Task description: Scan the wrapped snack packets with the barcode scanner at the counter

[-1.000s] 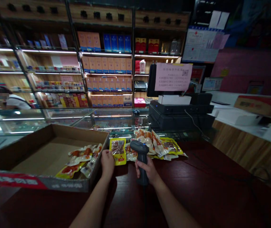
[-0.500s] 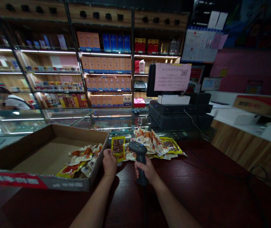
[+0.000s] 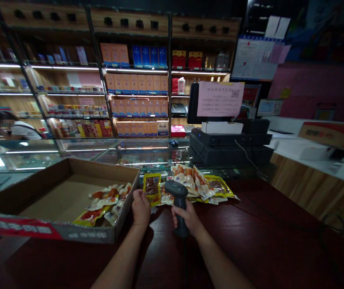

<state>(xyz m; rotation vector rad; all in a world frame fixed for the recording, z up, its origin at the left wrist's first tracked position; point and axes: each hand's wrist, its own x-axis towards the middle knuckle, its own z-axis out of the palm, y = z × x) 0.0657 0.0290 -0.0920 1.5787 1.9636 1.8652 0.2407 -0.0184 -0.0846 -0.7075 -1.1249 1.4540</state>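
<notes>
The right hand (image 3: 187, 216) has its grip wrapped around the handle of a dark grey handheld scanner (image 3: 178, 196), held upright near the middle of the scene, rounded head at the top. To its left, the left hand (image 3: 141, 208) has a narrow grip, finger and thumb pinched at the lower left edge of a yellow-edged packet (image 3: 152, 188), which stands raised beside the scanner. Behind and right of the scanner lies a heap of packets (image 3: 191, 180), some clear and pale with orange-brown contents, others yellow-edged. On the left, a shallow cardboard box (image 3: 101, 170) holds a few more packets bunched in its right end. All this sits on a dark reddish-brown, glossy surface (image 3: 235, 237). Beyond it runs a glass display counter (image 3: 99, 151); at its right, black equipment (image 3: 229, 154) stands below a monitor bearing a pink printed sheet (image 3: 219, 98). Lit wooden shelves (image 3: 138, 84) of boxed goods fill the far wall, and a person (image 3: 25, 129) in a white top leans at the far left, partly cut off. The scanner and right hand hide part of the heap; the box's left corner leaves the frame; the right hand's fingertips are partly hidden; small print is unreadable, and the upper right wall is dark.
</notes>
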